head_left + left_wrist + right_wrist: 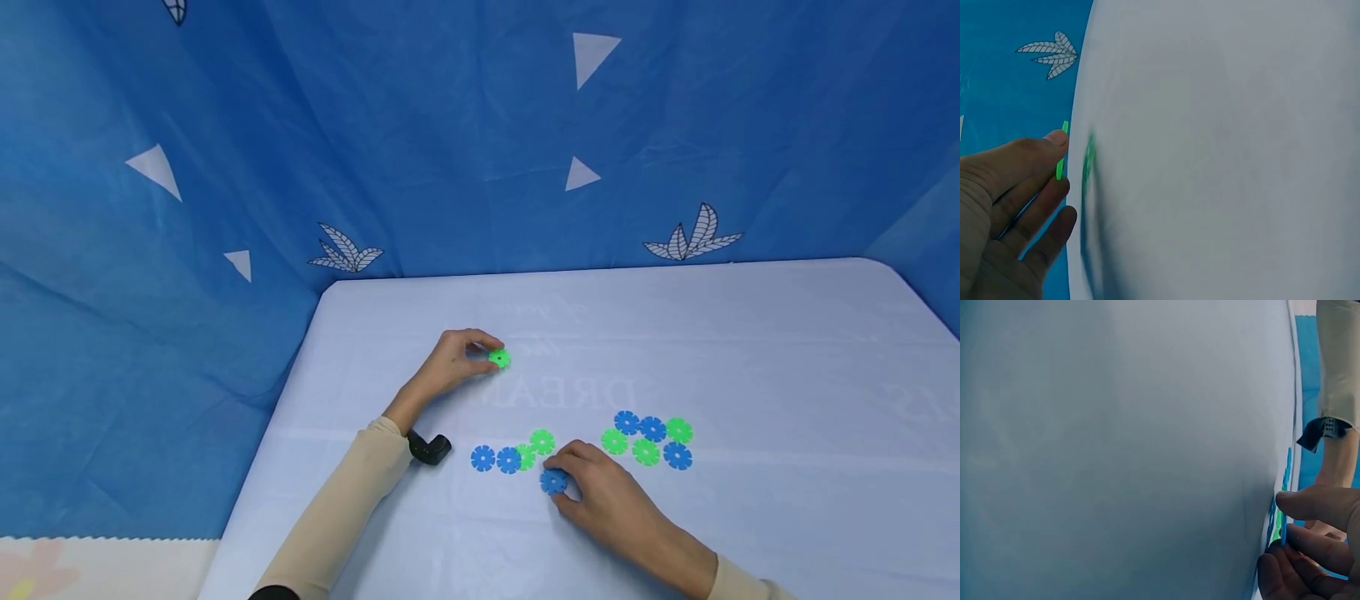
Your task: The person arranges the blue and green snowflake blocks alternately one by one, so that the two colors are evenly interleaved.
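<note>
My left hand (pixel 456 363) pinches a green notched disc (pixel 499 358) between thumb and fingers, toward the far left of the white table. In the left wrist view this disc (pixel 1060 169) shows edge-on. Nearer the front, my right hand (pixel 611 500) holds a blue notched disc (pixel 553 481) by its rim. The right wrist view shows that blue disc (pixel 1284 528) as a thin edge at the fingertips. Left of the right hand are two blue discs (pixel 483 458) and two green discs (pixel 542 442), some overlapping.
A cluster of several blue and green discs (pixel 653 429) lies beyond the right hand. A black device (pixel 431 449) is at the left wrist. Blue cloth (pixel 480 150) with white prints hangs behind the white table (pixel 787 358).
</note>
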{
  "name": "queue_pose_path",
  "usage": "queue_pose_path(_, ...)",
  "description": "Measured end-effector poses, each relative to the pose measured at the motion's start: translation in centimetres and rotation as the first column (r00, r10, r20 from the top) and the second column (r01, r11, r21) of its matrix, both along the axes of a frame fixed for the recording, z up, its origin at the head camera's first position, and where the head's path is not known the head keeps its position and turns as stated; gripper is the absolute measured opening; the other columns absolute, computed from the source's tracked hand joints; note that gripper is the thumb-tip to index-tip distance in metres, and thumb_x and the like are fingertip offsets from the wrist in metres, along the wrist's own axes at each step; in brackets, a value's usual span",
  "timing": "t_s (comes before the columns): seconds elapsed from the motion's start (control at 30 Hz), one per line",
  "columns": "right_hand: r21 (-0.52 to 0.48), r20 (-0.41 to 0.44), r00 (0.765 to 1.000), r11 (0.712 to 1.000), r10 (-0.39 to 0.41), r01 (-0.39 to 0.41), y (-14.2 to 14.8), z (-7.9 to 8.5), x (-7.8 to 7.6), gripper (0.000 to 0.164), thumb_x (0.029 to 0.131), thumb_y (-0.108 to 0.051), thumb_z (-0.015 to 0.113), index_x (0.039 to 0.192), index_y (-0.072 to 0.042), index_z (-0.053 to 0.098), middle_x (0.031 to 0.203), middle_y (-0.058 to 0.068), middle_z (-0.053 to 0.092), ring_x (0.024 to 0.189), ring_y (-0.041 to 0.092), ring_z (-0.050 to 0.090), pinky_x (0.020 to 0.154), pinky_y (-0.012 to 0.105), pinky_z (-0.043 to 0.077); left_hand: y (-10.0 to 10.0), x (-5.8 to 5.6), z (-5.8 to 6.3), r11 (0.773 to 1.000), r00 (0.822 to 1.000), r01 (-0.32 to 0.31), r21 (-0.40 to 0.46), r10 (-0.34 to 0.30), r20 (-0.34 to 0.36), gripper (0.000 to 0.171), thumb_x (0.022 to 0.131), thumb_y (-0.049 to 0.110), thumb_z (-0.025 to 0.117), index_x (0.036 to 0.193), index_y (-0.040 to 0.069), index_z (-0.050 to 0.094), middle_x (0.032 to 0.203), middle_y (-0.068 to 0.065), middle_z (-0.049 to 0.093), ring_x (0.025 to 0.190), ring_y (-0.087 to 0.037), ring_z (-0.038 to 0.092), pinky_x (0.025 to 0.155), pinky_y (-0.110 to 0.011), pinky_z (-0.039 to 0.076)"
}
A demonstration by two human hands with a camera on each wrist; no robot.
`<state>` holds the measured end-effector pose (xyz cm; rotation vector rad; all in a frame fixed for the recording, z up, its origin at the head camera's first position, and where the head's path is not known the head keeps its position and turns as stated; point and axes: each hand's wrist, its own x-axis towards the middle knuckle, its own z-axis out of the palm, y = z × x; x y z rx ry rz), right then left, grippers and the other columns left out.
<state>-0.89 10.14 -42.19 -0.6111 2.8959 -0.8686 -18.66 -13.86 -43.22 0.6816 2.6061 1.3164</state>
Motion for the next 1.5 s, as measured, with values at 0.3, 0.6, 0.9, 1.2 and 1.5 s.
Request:
queue_pose_path(0.3,-0.018,-0.014,1.000,1.000,-0.004,0.004,0.1,0.2,0.2,0.034,0.073,-0.011,0.085,0.104,-0.012,0.073,0.101,-0.008,0.063,0.096,0.011,0.062,0.085,0.035,0.054,0.2,0.0,-0.1,0.999,0.999,-0.038,-0.027,0.039,0.036,0.029,0.081,0.007,0.080,0.109,0.009,0.075,0.110,-0.002,0.070,0.105,-0.018,0.062,0.094,-0.037,0.048)
queue_pose_path(0.6,-0.006,-0.012,1.000,1.000,-0.020,0.019,0.1,0.1,0.3,0.033,0.072,-0.014,0.085,0.103,-0.013,0.074,0.100,-0.010,0.063,0.095,0.009,0.062,0.085,0.033,0.054,0.0,0.2,-0.4,0.996,0.999,-0.040,-0.076,0.042,0.026,0.034,0.079,0.006,0.081,0.112,0.009,0.073,0.114,-0.004,0.069,0.111,-0.021,0.060,0.098,-0.038,0.046)
queue_pose_path(0.9,0.006,0.007,0.999,0.999,-0.039,0.039,0.1,0.0,0.3,0.033,0.072,-0.014,0.085,0.102,-0.014,0.074,0.099,-0.010,0.063,0.094,0.008,0.061,0.086,0.033,0.054,0.1,0.3,-0.4,0.996,0.999,-0.050,-0.076,0.052,0.016,0.032,0.079,0.006,0.081,0.110,0.009,0.074,0.113,-0.004,0.069,0.111,-0.020,0.061,0.097,-0.038,0.046)
queue_pose_path(1.2,-0.010,0.006,0.999,0.999,-0.046,0.046,0.1,0.1,0.2,0.033,0.071,-0.013,0.085,0.102,-0.013,0.074,0.100,-0.010,0.063,0.094,0.008,0.062,0.086,0.033,0.054,0.0,0.4,-0.4,0.997,0.999,-0.046,-0.061,0.048,0.020,0.032,0.079,0.005,0.081,0.111,0.009,0.074,0.113,-0.003,0.069,0.111,-0.020,0.060,0.098,-0.038,0.046)
queue_pose_path(1.5,-0.024,-0.044,0.999,1.000,-0.017,0.016,0.1,0.7,-1.1,0.031,0.074,-0.013,0.083,0.103,-0.011,0.073,0.100,-0.008,0.063,0.092,0.009,0.062,0.082,0.032,0.054,-0.1,0.3,-0.6,0.998,0.999,-0.035,-0.059,0.037,0.023,0.033,0.079,0.005,0.081,0.111,0.009,0.074,0.113,-0.003,0.069,0.112,-0.020,0.060,0.099,-0.038,0.045)
